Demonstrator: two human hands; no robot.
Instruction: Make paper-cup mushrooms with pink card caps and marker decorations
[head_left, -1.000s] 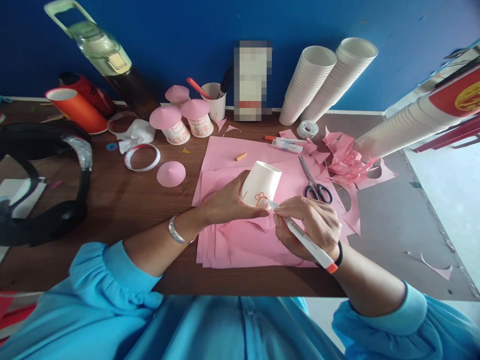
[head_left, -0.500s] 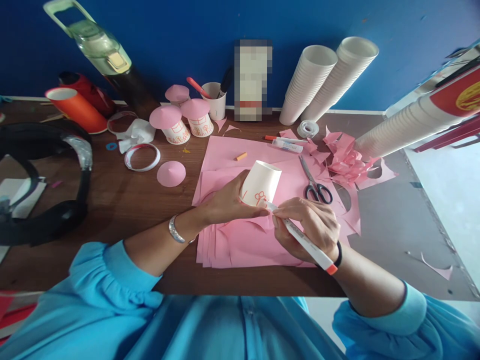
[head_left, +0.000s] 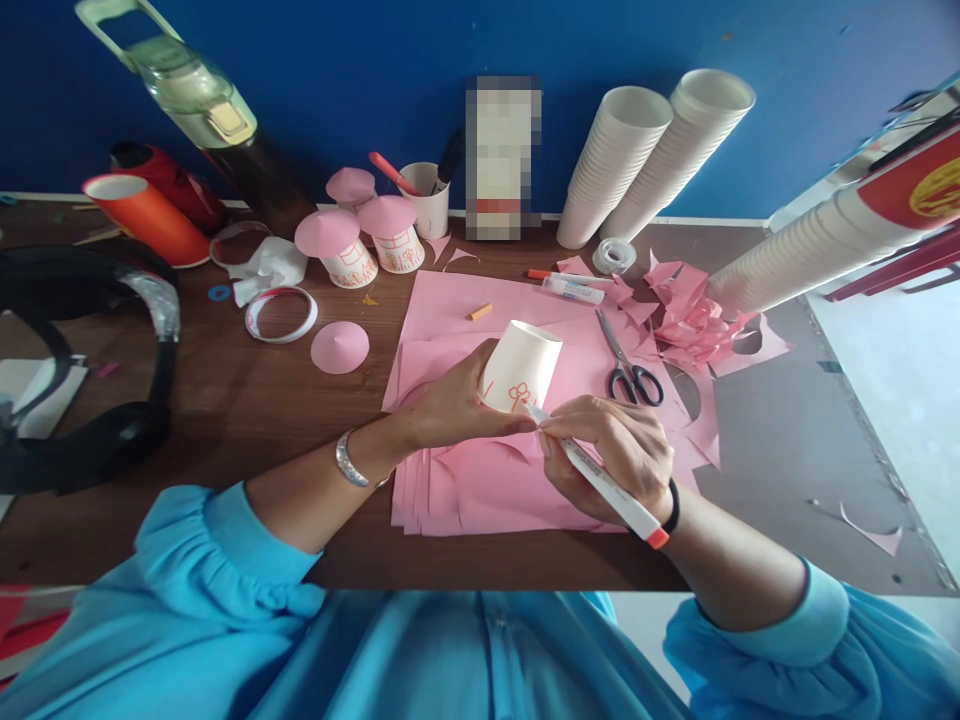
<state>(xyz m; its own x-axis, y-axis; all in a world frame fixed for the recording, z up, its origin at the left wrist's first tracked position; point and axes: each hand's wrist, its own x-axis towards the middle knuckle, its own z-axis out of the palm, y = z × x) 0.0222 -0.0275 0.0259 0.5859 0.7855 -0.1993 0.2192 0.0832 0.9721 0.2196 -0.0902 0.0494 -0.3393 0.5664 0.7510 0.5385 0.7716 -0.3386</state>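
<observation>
My left hand [head_left: 457, 400] is closed around a white paper cup [head_left: 523, 358], tilted above pink paper sheets [head_left: 480, 490]. A red-orange flower outline and short strokes mark the cup's side close to my thumb. In my right hand [head_left: 611, 450] is a white marker [head_left: 611, 492] with an orange end, its tip at the drawn flower. Black-handled scissors [head_left: 630, 368] lie on the paper beyond my right hand. A pink paper cone [head_left: 340, 347] rests on the table to the left.
Decorated cups with pink cone tops [head_left: 390, 235] stand at the back. Tall stacks of white cups [head_left: 615, 165] lean by the blue wall. Crumpled pink scraps [head_left: 694, 315], a tape roll [head_left: 614, 256] and a glue tube [head_left: 574, 290] lie right; a bottle [head_left: 202, 110] stands left.
The marker and my right hand have shifted slightly left and down along the cup, and the flower's stem shows a little more line. My left hand keeps its hold.
</observation>
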